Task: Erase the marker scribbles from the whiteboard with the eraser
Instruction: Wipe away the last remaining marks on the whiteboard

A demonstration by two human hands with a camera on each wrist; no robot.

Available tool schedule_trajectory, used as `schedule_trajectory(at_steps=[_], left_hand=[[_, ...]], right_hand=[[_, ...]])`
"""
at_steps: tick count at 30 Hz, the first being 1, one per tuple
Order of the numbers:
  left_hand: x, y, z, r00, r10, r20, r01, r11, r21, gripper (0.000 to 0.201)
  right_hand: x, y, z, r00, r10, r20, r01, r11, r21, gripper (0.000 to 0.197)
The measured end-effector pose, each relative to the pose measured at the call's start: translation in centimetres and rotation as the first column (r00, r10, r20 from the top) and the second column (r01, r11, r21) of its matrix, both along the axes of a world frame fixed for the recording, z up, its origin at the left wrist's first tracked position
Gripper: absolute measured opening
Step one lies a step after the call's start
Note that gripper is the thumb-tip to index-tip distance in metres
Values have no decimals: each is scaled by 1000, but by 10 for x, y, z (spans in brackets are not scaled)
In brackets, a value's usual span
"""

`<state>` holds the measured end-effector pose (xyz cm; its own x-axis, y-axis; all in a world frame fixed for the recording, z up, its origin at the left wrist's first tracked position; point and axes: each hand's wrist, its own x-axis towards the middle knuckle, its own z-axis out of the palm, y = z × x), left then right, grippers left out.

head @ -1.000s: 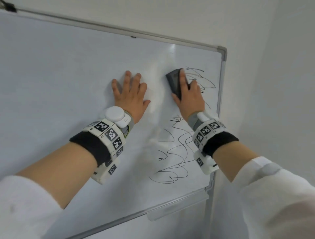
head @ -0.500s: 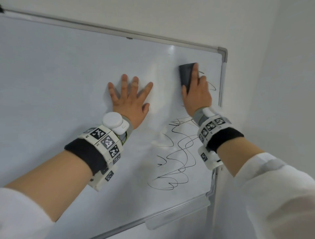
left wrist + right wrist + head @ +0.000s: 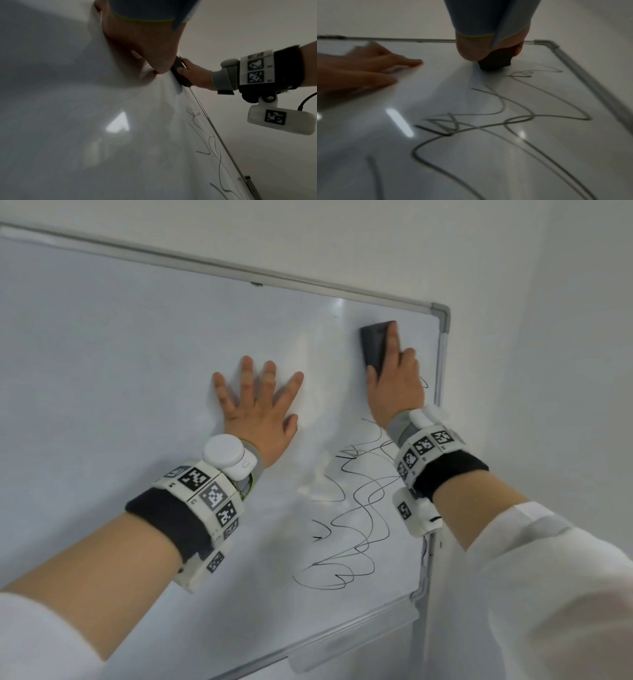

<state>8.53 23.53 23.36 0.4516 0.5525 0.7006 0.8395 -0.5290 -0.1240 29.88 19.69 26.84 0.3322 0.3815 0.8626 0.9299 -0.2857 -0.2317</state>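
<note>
Your right hand (image 3: 397,385) grips the eraser (image 3: 375,344) against the whiteboard (image 3: 137,344) near its top right corner, left hand (image 3: 260,409) flat and splayed beside it, so lifting pressure while sweeping down could leave the scribbles (image 3: 352,508) smeared.

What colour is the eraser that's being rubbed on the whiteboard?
Dark grey, almost black. The eraser shows best in the head view, held by the right hand.

Whiteboard (image 3: 137,371) face smooth, glossy, mirrors ceiling lights. Frame (image 3: 440,313) brushed grey metal, matt; corner caps look plastic. Eraser (image 3: 373,344) dark, matt, felt-like underside. Wrist bands (image 3: 448,470) black fuzzy cloth; marker blocks (image 3: 205,484) white matt plastic. Sleeves (image 3: 548,594) white cloth. Wall (image 3: 548,302) matt painted.
</note>
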Motion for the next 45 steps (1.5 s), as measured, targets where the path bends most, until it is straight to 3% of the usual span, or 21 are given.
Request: schedule_trajectory(at_steps=[4,6,10,13,17,20,24,27,29,33,35,38,40,45], left_hand=[[-1,0,0,1000,-3,1,3,1000,3,61],[-1,-1,0,1000,4,-6,-4,1000,8,61],[-2,1,0,1000,4,4,-4,1000,25,61],[-1,1,-2,1000,4,-5,-4,1000,29,62],[0,1,-2,1000,4,-9,-4,1000,31,62],[0,2,-2,999,22,-29,-21,999,39,62],[0,3,-2,999,22,-31,-20,998,55,61],[-1,3,-3,1000,10,-24,-9,999,51,60],[0,3,-3,1000,8,-30,-7,999,48,60],[0,3,-3,999,11,-38,-9,999,48,60],[0,3,-3,999,14,-41,-12,999,50,60],[-1,3,-3,999,5,-34,-4,999,48,60],[-1,3,-3,999,3,-32,-1,999,44,59],[-2,1,-3,999,7,-47,-5,999,44,59]], right_hand=[[48,-16,-14,933,-162,-323,173,985,6,67],[53,-20,-25,911,-190,-367,195,980,-23,67],[35,-15,-46,974,-66,-218,71,997,17,71],[38,-20,-55,996,-29,-89,25,999,-44,70],[56,-23,-43,917,-125,-380,132,991,-8,67],[48,-22,-40,890,-128,-437,142,990,-1,68],[9,-17,-55,978,10,-210,-7,1000,16,69],[5,-20,-65,998,43,-41,-46,998,-52,67],[20,-24,-68,994,8,-105,-14,998,-53,67],[35,-30,-76,920,-85,-382,93,996,2,68],[23,-29,-82,933,-62,-354,69,998,9,68],[2,-29,-97,982,50,-184,-58,997,-40,67],[5,-32,-103,991,54,-118,-66,994,-93,67],[37,-40,-111,911,-80,-404,68,997,-43,67]])
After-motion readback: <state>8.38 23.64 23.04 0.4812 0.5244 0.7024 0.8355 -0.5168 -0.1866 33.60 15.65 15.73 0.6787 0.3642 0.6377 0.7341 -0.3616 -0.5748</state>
